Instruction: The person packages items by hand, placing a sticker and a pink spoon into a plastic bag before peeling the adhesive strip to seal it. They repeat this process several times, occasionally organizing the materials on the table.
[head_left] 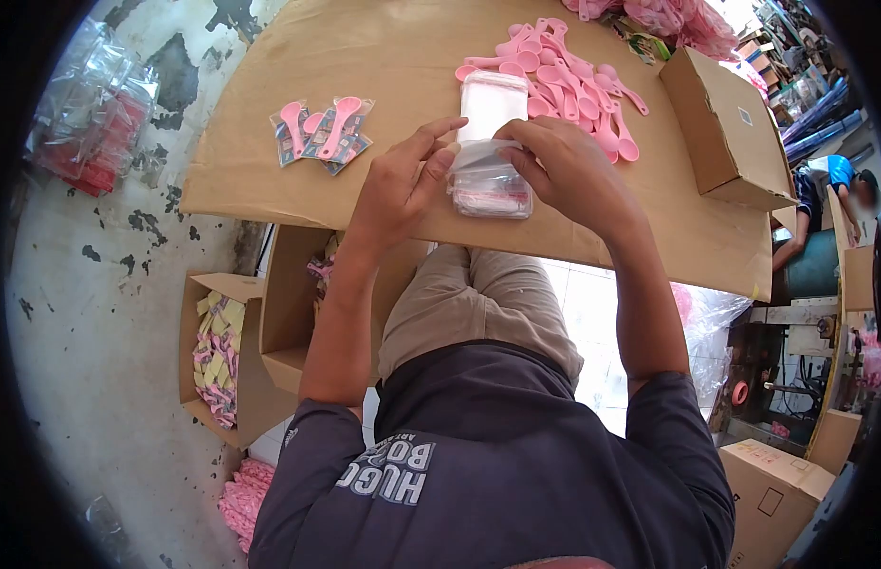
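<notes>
- Stack of clear plastic bags (490,142) lies flat at the middle of the cardboard-covered desk (365,57), close to its near edge.
- Long axis runs roughly 12 to 6 o'clock. The far end points at the spoon pile; the near end points at the person's lap.
- Look: see-through, glossy, rectangular. White at the far end, crumpled and lifted at the near end, with a reddish tint along the bottom edge.
- Left hand (403,180) at the stack's 9 o'clock side. Fingers loosely spread, thumb and forefinger tips touching the edge, no closed grip.
- Right hand (564,171) at the 3 o'clock side. Fingers curled in, pinching the topmost bag near the stack's middle.
- Loose pink spoons (573,85) are heaped at 1 o'clock of the stack, just beside it.
- Bagged spoon packets (322,128) lie at 9 o'clock, apart from the stack.
- Cardboard box (725,128) sits at 3 o'clock, on the desk's far right.
- An open carton of pink and yellow packets (218,356) sits below the desk at 7 o'clock.
</notes>
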Available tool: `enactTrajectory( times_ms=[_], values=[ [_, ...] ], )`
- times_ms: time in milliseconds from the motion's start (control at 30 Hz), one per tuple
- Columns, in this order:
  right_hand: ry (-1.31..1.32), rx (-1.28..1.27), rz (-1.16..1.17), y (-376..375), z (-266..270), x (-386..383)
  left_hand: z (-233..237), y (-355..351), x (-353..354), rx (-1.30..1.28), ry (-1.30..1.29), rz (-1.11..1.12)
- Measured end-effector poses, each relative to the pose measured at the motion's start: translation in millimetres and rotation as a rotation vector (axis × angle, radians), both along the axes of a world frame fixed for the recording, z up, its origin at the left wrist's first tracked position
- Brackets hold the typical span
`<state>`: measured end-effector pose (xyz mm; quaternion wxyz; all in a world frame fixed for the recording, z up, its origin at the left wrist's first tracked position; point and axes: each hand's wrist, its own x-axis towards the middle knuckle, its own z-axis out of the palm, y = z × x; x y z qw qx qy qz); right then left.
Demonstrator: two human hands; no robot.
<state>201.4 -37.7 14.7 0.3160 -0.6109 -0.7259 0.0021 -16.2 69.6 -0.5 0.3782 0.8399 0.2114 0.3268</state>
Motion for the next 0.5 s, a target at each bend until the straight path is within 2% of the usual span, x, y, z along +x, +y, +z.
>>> enactTrajectory(
  times_ms=[67, 133, 167, 233, 367, 500],
  values=[
    [0.012, 0.008, 0.006, -0.4, 1.7, -0.8, -1.9, 0.5, 0.6, -0.046, 0.005, -0.011],
    [0.001, 0.01, 0.007, 0.6, -0.5, 0.5, -7.8, 1.8, 5.3, 0.18, -0.049, -0.006],
    [-0.012, 0.013, 0.006, 1.0, -1.5, 1.0, -9.1, 1.7, 5.7, 0.18, -0.049, -0.005],
    [-0.012, 0.004, -0.009, 0.1, -2.4, 1.3, -5.5, -0.3, 7.8, 0.064, -0.045, 0.022],
    [0.06, -0.076, 0.001, -9.1, 11.6, -4.2, -5.5, 2.3, 8.6, 0.052, -0.039, 0.014],
    [0.013, 0.0, 0.001, -6.9, 0.2, -1.8, -3.6, 1.1, 9.7, -0.027, -0.038, 0.018]
  ],
)
